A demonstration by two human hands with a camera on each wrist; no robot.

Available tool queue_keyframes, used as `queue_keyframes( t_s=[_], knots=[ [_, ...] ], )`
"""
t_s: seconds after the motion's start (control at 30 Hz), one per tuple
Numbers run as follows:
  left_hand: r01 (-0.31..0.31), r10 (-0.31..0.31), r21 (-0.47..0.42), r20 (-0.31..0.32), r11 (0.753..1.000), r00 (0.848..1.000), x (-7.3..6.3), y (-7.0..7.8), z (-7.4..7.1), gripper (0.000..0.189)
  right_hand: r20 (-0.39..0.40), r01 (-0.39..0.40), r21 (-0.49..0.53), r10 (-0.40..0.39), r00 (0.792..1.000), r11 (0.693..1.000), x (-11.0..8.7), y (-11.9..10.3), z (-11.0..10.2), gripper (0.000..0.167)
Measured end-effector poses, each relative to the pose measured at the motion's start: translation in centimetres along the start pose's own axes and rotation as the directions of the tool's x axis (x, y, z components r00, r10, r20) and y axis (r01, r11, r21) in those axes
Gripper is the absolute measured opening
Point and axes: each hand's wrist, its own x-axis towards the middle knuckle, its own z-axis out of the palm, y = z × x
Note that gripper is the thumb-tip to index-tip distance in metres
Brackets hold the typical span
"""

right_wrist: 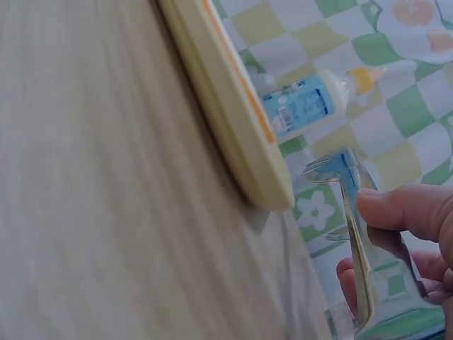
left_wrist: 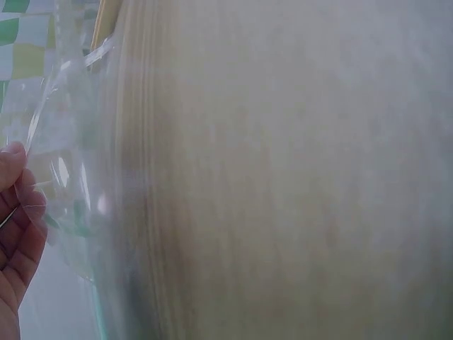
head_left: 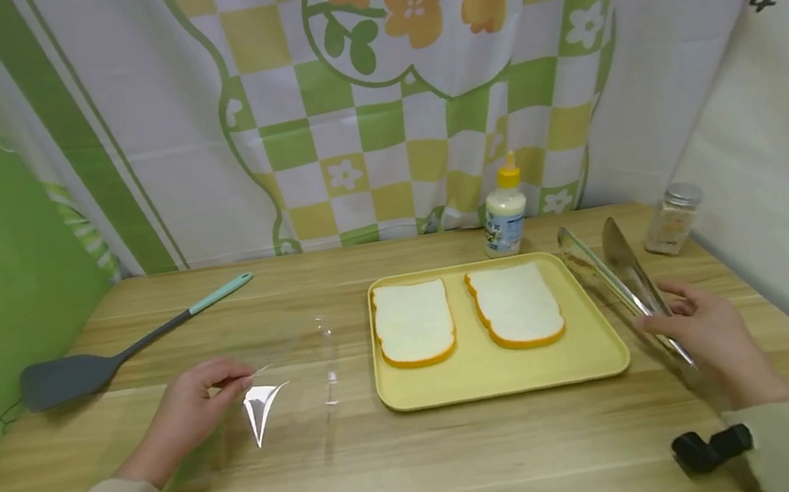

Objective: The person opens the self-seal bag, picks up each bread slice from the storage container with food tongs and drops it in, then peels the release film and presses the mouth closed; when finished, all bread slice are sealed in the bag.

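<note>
My left hand [head_left: 194, 409] pinches the edge of a clear plastic sheet [head_left: 263, 407] between thumb and fingers, on the left side of the table. Light glints off the sheet's fold, and in the left wrist view the plastic [left_wrist: 67, 156] hangs loosely from the fingertips. On the right, my right hand [head_left: 714, 340] grips metal tongs [head_left: 620, 248], whose two arms stand apart and point away from me. A yellow tray [head_left: 504, 378] lies left of the tongs. Two bread slices [head_left: 414, 320] with orange-brown crusts sit side by side on it.
A grey spatula [head_left: 73, 379] with a mint handle lies at the far left. Behind the tray stands a squeeze bottle [head_left: 504, 218] with a yellow cap. A small glass jar [head_left: 673, 219] is near the right edge. Patterned cloth [head_left: 378, 130] hangs behind the table.
</note>
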Motion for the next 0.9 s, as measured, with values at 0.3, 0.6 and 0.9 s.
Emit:
queue_keyframes(
  t_s=[0.3, 0.6, 0.9],
  knots=[
    [0.028, -0.028, 0.012, 0.009, 1.000, 1.000, -0.2, 0.0, 0.1, 0.009, -0.001, 0.067, 0.106, -0.067, 0.998, 0.992, -0.2, -2.2, 0.8, 0.078],
    [0.043, -0.043, 0.010, 0.014, 0.999, 0.999, -0.1, 0.1, 0.0, 0.009, 0.070, 0.117, 0.161, -0.130, 0.989, 0.980, -0.5, -4.6, 2.6, 0.072],
    [0.026, -0.026, 0.006, 0.010, 1.000, 1.000, 0.0, 0.2, 0.1, 0.009, 0.175, 0.088, 0.208, -0.126, 0.976, 0.974, -0.7, -7.2, 5.3, 0.069]
  ],
)
